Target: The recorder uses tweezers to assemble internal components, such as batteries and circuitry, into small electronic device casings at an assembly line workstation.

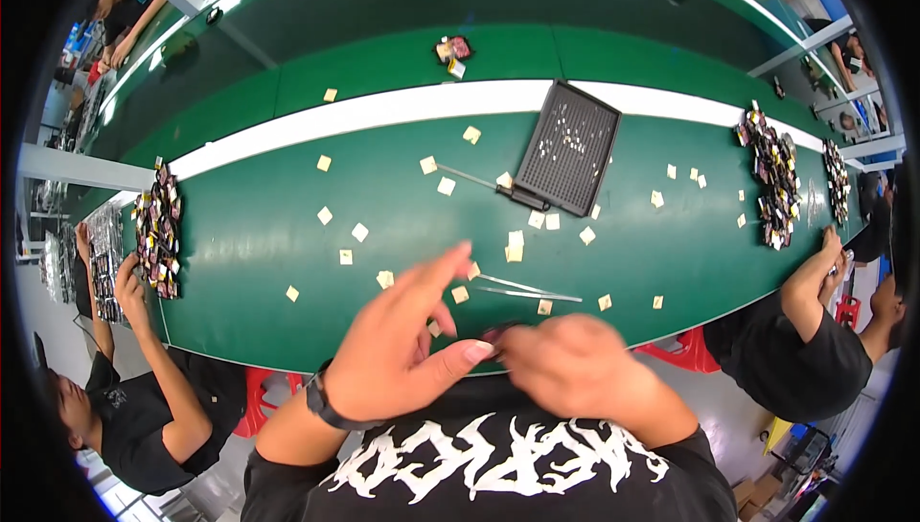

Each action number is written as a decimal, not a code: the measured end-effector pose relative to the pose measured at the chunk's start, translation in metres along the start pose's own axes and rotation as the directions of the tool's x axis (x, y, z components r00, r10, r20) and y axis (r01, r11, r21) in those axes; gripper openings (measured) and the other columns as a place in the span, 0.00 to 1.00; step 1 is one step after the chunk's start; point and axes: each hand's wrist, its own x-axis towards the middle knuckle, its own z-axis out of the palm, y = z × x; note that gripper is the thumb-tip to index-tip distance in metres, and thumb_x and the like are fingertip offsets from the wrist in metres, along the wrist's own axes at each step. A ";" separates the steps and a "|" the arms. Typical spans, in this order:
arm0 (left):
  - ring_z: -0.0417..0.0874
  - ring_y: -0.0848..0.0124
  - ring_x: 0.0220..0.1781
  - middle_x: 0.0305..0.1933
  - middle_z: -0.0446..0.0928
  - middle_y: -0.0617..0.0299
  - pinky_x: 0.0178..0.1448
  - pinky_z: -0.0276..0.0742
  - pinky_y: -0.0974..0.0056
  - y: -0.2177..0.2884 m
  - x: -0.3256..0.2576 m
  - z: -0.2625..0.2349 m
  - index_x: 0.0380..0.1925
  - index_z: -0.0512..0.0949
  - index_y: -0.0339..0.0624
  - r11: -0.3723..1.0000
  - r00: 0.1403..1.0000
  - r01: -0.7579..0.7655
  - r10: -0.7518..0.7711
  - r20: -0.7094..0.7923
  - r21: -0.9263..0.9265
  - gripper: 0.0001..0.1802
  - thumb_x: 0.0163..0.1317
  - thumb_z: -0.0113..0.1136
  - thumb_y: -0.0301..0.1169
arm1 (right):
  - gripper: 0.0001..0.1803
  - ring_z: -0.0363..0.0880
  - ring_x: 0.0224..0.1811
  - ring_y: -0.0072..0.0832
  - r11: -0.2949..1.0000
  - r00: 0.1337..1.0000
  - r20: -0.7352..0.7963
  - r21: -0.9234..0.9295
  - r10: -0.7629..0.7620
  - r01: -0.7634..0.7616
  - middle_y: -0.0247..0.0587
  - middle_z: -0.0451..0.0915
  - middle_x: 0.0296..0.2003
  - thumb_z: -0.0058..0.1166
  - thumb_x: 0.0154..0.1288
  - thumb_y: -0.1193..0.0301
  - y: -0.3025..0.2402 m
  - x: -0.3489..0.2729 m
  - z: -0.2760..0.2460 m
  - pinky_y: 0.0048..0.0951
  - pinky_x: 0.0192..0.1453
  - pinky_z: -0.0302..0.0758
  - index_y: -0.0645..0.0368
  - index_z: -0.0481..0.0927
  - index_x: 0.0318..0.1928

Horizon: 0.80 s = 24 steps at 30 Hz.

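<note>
Close to the table's near edge, my left hand (pixel 402 340) has its fingers stretched forward and apart from the thumb. Its thumb tip is at a small dark piece (pixel 495 333), whose kind I cannot make out. My right hand (pixel 575 361), blurred by motion, has its fingers curled closed around that piece. Just beyond the hands lie metal tweezers (pixel 527 290) on the green table (pixel 259 225). Several small cream-coloured square pieces (pixel 515 254) are scattered around them.
A black ridged tray (pixel 572 148) with tiny pale bits lies farther back, beside a thin rod tool (pixel 465 176). Piles of small dark items stand left (pixel 158 230) and right (pixel 772 177). A white strip (pixel 383 108) crosses the table. Co-workers sit on both sides.
</note>
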 end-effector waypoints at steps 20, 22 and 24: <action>0.89 0.59 0.54 0.54 0.82 0.45 0.58 0.88 0.63 -0.080 -0.029 -0.003 0.66 0.71 0.26 0.718 0.924 0.097 -0.322 -0.206 -0.689 0.22 0.72 0.54 0.14 | 0.11 0.81 0.35 0.40 0.681 0.774 0.195 0.382 0.602 -0.625 0.45 0.81 0.38 0.64 0.67 0.78 0.006 0.029 0.034 0.34 0.39 0.78 0.63 0.78 0.46; 0.89 0.60 0.53 0.54 0.82 0.46 0.58 0.87 0.63 -0.079 -0.026 -0.002 0.66 0.71 0.26 0.703 0.918 0.117 -0.347 -0.194 -0.701 0.22 0.73 0.54 0.15 | 0.11 0.80 0.28 0.29 0.499 0.693 0.278 0.525 0.665 -0.689 0.41 0.81 0.32 0.62 0.71 0.79 0.000 0.032 0.042 0.27 0.34 0.75 0.63 0.76 0.50; 0.89 0.61 0.53 0.55 0.82 0.46 0.58 0.87 0.64 -0.082 -0.027 0.002 0.67 0.71 0.27 0.745 0.925 0.053 -0.287 -0.247 -0.665 0.22 0.74 0.54 0.16 | 0.13 0.78 0.29 0.18 0.165 0.616 0.398 0.736 0.679 -0.657 0.36 0.83 0.33 0.61 0.73 0.78 -0.011 0.042 0.048 0.22 0.34 0.74 0.63 0.75 0.54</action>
